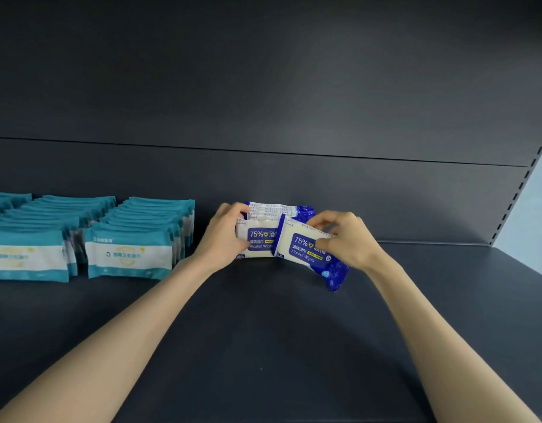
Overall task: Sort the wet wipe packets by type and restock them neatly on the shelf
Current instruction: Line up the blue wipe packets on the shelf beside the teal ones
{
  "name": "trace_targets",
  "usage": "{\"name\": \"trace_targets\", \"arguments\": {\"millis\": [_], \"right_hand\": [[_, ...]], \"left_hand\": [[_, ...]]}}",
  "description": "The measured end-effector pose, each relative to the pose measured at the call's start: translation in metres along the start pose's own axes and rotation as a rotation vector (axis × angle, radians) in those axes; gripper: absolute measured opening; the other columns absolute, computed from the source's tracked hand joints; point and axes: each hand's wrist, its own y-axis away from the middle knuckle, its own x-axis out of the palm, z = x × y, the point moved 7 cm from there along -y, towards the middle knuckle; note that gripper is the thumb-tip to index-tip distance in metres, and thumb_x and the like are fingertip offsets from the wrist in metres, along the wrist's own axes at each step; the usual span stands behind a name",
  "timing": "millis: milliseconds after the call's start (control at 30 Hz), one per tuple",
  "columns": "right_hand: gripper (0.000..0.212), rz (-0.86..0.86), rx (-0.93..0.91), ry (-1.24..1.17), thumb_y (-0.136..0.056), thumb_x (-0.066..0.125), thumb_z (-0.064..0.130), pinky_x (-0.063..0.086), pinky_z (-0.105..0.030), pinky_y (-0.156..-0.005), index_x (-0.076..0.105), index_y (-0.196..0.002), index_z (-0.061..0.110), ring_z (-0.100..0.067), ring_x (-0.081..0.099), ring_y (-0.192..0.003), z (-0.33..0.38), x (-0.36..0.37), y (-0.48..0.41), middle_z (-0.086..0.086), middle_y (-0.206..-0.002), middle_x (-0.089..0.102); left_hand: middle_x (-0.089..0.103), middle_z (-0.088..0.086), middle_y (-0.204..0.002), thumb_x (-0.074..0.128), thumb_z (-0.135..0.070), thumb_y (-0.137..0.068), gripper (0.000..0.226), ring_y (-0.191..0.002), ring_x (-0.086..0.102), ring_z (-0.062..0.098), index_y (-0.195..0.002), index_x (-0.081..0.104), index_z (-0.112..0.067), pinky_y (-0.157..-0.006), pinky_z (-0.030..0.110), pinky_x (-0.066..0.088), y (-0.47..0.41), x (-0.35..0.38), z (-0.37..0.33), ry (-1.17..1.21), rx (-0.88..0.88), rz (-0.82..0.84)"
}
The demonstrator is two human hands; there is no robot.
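Head view, left hand: we see our left hand [224, 236] reach in from the lower left on a bare, nearly straight forearm. Its fingers curl over the top, and its thumb lies on the front, of the left end of an upright blue-and-white plastic alcohol wipe packet [259, 243].
Head view, right hand: our right hand [349, 239] comes from the lower right, wrist bent inward. Its fingers pinch the top edge of a second blue-and-white alcohol wipe packet [309, 254]. That packet is tilted, right end lower, and overlaps the front of the upright one. We cannot tell whether it touches the shelf.
Behind them: more blue-and-white packets [279, 209] stand close to the dark back panel [263, 87].
Left side: rows of teal-and-white wipe packets [129, 257] stand upright, apart from the blue group.
Support: the dark grey metal shelf [263, 346] carries everything. A slotted upright [515, 193] rises at its right end.
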Motion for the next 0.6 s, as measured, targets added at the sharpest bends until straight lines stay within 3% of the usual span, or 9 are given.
{"name": "trace_targets", "arguments": {"millis": [133, 267, 333, 400, 500, 600], "right_hand": [[0.028, 0.028, -0.004, 0.017, -0.083, 0.065, 0.001, 0.05, -0.017, -0.062, 0.065, -0.107, 0.014, -0.009, 0.06, -0.087, 0.004, 0.002, -0.003, 0.005, -0.093, 0.062], [0.028, -0.013, -0.043, 0.068, -0.078, 0.066, -0.005, 0.045, -0.008, -0.061, 0.069, -0.1, 0.013, -0.007, 0.058, -0.078, 0.011, 0.004, -0.01, 0.009, -0.083, 0.062], [0.027, -0.015, -0.067, 0.076, -0.077, 0.067, -0.005, 0.044, -0.006, -0.061, 0.07, -0.098, 0.012, -0.004, 0.056, -0.075, 0.017, 0.008, -0.014, 0.009, -0.083, 0.063], [0.025, -0.005, -0.09, 0.076, -0.077, 0.071, -0.002, 0.048, -0.012, -0.066, 0.071, -0.098, 0.012, -0.002, 0.056, -0.076, 0.023, 0.014, -0.018, 0.005, -0.089, 0.066], [0.023, -0.005, -0.118, 0.085, -0.079, 0.072, 0.002, 0.054, -0.026, -0.078, 0.071, -0.101, 0.011, -0.009, 0.059, -0.087, 0.031, 0.025, -0.025, -0.001, -0.099, 0.069], [0.03, -0.063, -0.173, 0.243, -0.082, 0.072, 0.01, 0.045, -0.026, -0.086, 0.067, -0.112, 0.014, -0.011, 0.048, -0.103, 0.033, 0.032, -0.028, 0.0, -0.117, 0.063]], "left_hand": [[0.041, 0.0, -0.117, 0.071, 0.003, -0.077, 0.057, -0.101, 0.053, 0.015, -0.127, 0.049, -0.012, -0.09, 0.03, 0.05, -0.001, 0.008, -0.008, 0.043, 0.056, -0.017], [0.042, 0.002, -0.126, 0.07, -0.001, -0.08, 0.058, -0.112, 0.049, 0.014, -0.131, 0.046, -0.014, -0.094, 0.024, 0.042, 0.002, 0.008, -0.007, 0.035, 0.083, -0.043], [0.044, -0.001, -0.124, 0.072, -0.003, -0.077, 0.059, -0.118, 0.045, 0.015, -0.131, 0.049, -0.015, -0.1, 0.028, 0.038, 0.001, -0.002, -0.003, 0.057, 0.094, -0.053], [0.043, -0.006, -0.124, 0.075, -0.008, -0.075, 0.064, -0.123, 0.041, 0.014, -0.132, 0.048, -0.018, -0.104, 0.032, 0.036, 0.002, -0.009, 0.003, 0.105, 0.069, -0.025], [0.041, -0.007, -0.133, 0.081, -0.021, -0.073, 0.075, -0.126, 0.035, 0.01, -0.138, 0.044, -0.017, -0.104, 0.026, 0.03, 0.006, -0.001, 0.005, 0.092, 0.079, 0.038], [0.04, -0.003, -0.14, 0.077, -0.028, -0.077, 0.074, -0.127, 0.036, 0.014, -0.14, 0.043, -0.014, -0.103, 0.028, 0.034, 0.007, 0.008, 0.002, -0.041, 0.126, -0.003]]}}
